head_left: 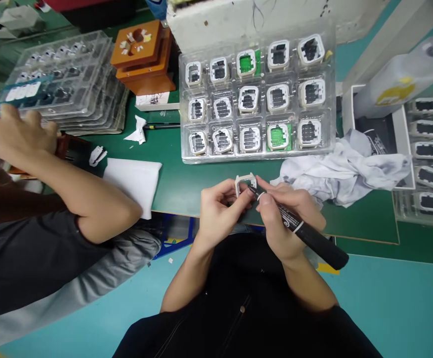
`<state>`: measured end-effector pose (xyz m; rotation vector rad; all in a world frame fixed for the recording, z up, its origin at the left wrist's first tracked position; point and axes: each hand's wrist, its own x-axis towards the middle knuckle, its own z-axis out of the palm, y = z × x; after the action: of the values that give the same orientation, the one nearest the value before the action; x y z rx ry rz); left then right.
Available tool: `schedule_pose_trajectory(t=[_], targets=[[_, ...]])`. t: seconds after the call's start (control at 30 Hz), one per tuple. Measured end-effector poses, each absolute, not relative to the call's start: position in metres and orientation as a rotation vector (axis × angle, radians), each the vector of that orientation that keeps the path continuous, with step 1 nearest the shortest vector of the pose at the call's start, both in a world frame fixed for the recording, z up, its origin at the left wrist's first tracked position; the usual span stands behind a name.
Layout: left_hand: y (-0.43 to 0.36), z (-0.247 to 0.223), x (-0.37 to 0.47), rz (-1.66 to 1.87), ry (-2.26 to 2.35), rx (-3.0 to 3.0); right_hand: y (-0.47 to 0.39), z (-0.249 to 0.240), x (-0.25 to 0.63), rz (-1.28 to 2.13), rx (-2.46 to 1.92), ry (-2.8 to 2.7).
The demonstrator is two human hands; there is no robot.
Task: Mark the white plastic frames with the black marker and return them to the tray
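Note:
Between the thumb and fingers of my left hand is a small white frame, held over the front edge of the green table. My right hand grips a black marker, its tip touching or very close to the frame's inner edge. The marker's thick end points down to the right. Just beyond my hands lies a clear plastic tray with rows of similar white frames, two of them with green showing.
Another person's arm reaches in at the left, near stacked clear trays. An orange block stands behind a folded white cloth. At right are a crumpled cloth, a bottle in a white box, and another tray.

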<state>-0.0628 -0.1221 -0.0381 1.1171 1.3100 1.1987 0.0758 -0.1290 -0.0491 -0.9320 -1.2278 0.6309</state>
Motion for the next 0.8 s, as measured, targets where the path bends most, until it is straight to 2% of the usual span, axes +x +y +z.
schedule_pose_trajectory(t=[0.4,0.8], targets=[[-0.121,-0.034,-0.066,1.139,1.313,1.189,-0.130,-0.041,0.075,0.535,-1.029,-1.308],[-0.121,-0.035,-0.074,1.039,1.321,1.310,-0.130,-0.037,0.079,0.593,-1.077,-1.368]])
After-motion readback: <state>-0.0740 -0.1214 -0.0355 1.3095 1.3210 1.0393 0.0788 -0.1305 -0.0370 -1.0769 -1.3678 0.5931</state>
